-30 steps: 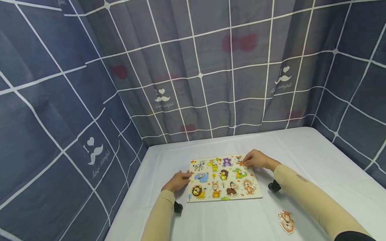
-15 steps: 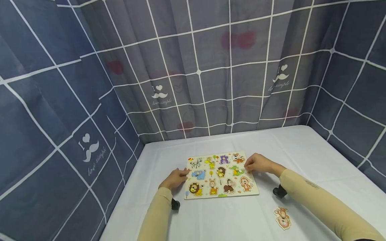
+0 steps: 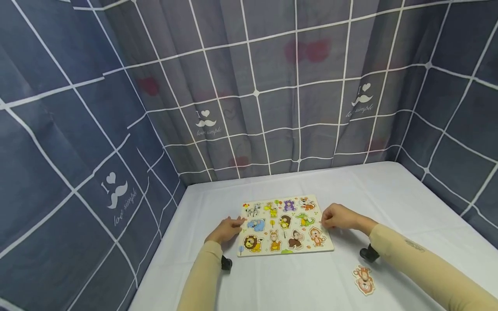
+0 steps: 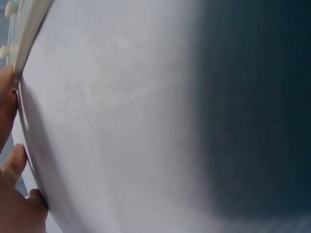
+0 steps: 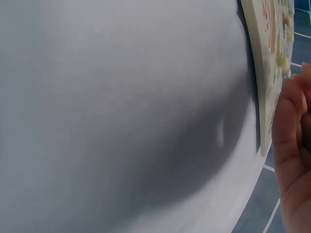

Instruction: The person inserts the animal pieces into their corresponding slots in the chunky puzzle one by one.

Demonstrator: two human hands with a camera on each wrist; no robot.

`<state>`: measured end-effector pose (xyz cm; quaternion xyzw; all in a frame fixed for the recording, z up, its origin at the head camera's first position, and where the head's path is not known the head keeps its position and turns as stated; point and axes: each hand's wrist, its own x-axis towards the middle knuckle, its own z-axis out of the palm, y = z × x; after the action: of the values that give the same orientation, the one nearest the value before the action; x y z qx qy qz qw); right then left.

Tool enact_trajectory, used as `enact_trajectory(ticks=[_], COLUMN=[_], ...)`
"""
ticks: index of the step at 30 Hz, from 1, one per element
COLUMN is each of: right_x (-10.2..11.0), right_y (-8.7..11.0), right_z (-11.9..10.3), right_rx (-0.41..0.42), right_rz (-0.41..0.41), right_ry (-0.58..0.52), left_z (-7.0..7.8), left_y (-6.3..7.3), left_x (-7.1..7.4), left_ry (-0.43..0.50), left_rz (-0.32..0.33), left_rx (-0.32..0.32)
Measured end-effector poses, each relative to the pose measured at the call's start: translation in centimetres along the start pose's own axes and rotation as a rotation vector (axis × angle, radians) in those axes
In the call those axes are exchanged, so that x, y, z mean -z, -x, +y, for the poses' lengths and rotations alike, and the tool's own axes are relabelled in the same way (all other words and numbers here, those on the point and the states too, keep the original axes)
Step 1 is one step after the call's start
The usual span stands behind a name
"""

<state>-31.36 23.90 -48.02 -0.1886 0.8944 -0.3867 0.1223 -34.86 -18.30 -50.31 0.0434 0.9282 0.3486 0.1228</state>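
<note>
A wooden animal puzzle board (image 3: 268, 253) lies flat on the white table, its knobbed pieces including a lion (image 3: 252, 244), an elephant (image 3: 256, 225) and a tiger (image 3: 307, 204). My left hand (image 3: 225, 230) touches the board's left edge with extended fingers, which the left wrist view shows against the rim. Beside the right edge is my right hand (image 3: 339, 217), fingers loosely bent, with nothing visible in them. A loose monkey piece (image 3: 364, 280) lies head towards me on the table, below the right hand. A monkey picture (image 3: 317, 236) shows at the board's lower right.
White cloth covers the table (image 3: 288, 285). Dark grid-patterned curtains (image 3: 241, 108) hang behind it and on both sides. A black wrist camera (image 3: 369, 254) sits under the right forearm, another (image 3: 226, 263) beside the left wrist.
My right hand has left the tiger piece at the upper right and moved down and outward past the board's right edge. The left hand stays against the board; the head view shifted slightly.
</note>
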Motion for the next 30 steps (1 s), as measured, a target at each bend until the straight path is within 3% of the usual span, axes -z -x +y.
enact_trajectory(ticks=[7,14,23,30], right_x=[-0.8,-0.7,-0.3,0.4], right_y=[1.1,2.3,4.6,5.7], right_z=[0.4,-0.2,0.4,0.6], right_rx=[0.001,0.03,0.058,0.093], right_rz=[-0.023,-0.06,-0.118,-0.227], right_ry=[0.013,-0.004,-0.03,-0.108], left_z=[-0.4,-0.2,0.3,0.2], left_y=[0.4,0.1,-0.1,0.0], left_x=[-0.6,0.0,0.1,0.1], left_ry=[0.003,-0.006,-0.023,-0.024], left_rz=[0.009,0.018,0.007,0.008], left_rx=[0.025,0.047,0.019,0.029])
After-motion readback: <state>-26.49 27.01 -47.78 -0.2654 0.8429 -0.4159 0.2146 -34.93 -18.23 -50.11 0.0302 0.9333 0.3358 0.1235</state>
